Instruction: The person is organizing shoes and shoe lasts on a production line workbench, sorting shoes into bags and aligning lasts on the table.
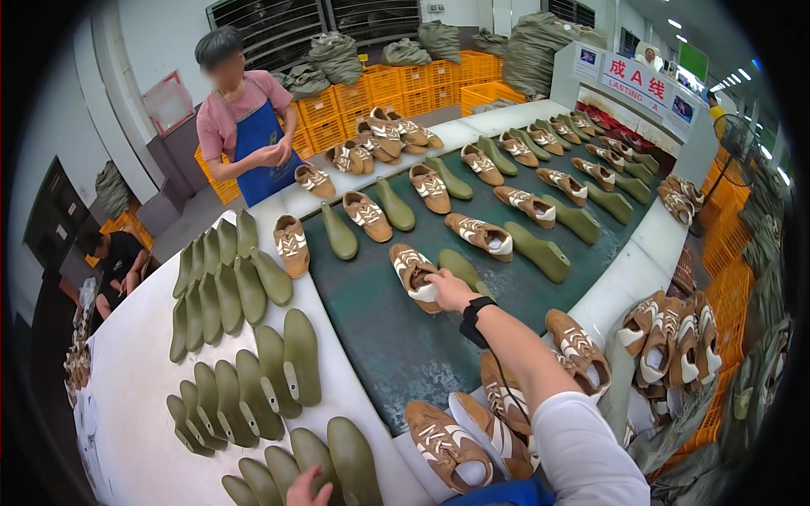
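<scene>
My right hand [453, 292] reaches across the dark green belt [363, 337] and grips the heel collar of a brown sneaker [410, 268] with white stripes and laces. Just beyond that hand lies a green shoe last [460, 268], partly covered by it. At the bottom edge is my left hand [309, 489], only partly in view, its fingers apart beside a green shoe last [353, 460] in the nearest row. Nothing shows in it. More lasts [245, 396] stand in rows on the white table [135, 371] to the left.
Brown sneakers and green lasts line the belt. Finished-looking sneakers [447, 443] sit by my right forearm, with more [671, 337] at the right. Across the table stands a person in a blue apron [270, 148]. Orange crates [337, 105] and another seated person [122, 261] are farther back.
</scene>
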`<state>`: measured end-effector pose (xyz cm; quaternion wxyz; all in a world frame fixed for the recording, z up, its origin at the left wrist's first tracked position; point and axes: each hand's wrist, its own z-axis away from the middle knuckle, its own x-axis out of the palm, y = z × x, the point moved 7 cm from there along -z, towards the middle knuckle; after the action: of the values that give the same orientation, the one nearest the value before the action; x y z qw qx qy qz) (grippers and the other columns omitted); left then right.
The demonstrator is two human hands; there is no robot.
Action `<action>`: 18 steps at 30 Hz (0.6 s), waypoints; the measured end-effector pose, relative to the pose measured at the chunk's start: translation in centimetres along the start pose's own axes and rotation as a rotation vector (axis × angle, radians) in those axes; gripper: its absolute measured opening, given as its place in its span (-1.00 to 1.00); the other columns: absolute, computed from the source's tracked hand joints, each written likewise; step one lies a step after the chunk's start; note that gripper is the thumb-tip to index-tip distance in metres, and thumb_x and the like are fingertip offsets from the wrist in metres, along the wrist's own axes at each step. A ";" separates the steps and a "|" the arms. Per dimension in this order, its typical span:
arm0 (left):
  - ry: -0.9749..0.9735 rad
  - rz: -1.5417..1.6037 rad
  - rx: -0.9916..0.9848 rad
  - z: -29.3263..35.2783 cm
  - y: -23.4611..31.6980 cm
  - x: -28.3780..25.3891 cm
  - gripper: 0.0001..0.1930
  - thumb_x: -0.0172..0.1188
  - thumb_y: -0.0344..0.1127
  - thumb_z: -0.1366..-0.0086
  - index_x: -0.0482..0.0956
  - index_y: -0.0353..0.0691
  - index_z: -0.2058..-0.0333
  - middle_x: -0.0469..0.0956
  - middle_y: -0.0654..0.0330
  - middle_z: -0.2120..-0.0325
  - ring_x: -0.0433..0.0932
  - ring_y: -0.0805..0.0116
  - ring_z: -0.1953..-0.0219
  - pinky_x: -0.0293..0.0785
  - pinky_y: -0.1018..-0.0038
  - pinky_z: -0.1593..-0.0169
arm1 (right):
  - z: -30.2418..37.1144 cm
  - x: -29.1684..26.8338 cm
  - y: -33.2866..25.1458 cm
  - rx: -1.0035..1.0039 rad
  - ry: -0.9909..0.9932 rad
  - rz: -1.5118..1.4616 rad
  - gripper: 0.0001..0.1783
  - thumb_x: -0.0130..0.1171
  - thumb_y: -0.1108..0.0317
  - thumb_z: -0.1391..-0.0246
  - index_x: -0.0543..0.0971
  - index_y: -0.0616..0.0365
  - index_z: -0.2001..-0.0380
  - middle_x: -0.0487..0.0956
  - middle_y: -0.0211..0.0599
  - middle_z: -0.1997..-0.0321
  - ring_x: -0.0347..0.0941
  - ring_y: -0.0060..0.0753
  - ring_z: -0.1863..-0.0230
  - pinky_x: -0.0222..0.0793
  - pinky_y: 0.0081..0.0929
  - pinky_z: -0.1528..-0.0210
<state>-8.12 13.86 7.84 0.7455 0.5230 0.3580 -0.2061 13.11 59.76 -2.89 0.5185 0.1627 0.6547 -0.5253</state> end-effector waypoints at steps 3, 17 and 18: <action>0.093 -0.205 0.026 3.3 -1.5 1.9 -0.50 0.22 -0.27 -0.13 0.37 -0.32 -0.03 0.46 -0.17 0.13 0.40 -0.05 0.02 0.36 0.24 -0.02 | -0.2 1.1 -0.2 -0.002 -0.047 0.046 -0.46 0.01 0.52 0.07 0.38 0.01 -0.07 0.31 -0.04 -0.14 0.34 -0.02 -0.08 0.31 -0.28 -0.07; -0.114 -0.265 -0.025 2.3 -3.2 8.4 -0.38 0.21 -0.07 -0.09 0.28 -0.01 -0.14 0.54 -0.12 0.45 0.54 0.01 0.41 0.45 0.17 0.24 | 34.3 -16.1 -5.7 -0.304 -0.048 -0.333 -0.66 0.06 0.40 -0.07 0.46 0.18 0.05 0.58 -0.11 0.24 0.51 -0.12 0.22 0.41 -0.34 0.18; -0.099 -0.197 -0.046 1.6 -2.9 7.7 -0.40 0.21 -0.07 -0.09 0.30 -0.03 -0.12 0.55 -0.15 0.37 0.55 -0.01 0.32 0.44 0.16 0.17 | 36.6 -16.2 -4.8 -0.262 0.013 -0.375 -0.68 0.06 0.39 -0.07 0.48 0.20 0.08 0.58 -0.13 0.27 0.53 -0.18 0.26 0.41 -0.39 0.21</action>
<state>-4.49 11.88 0.54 0.7503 0.4573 0.3749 -0.2955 34.68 31.86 16.65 0.4243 -0.0271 0.7396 -0.5217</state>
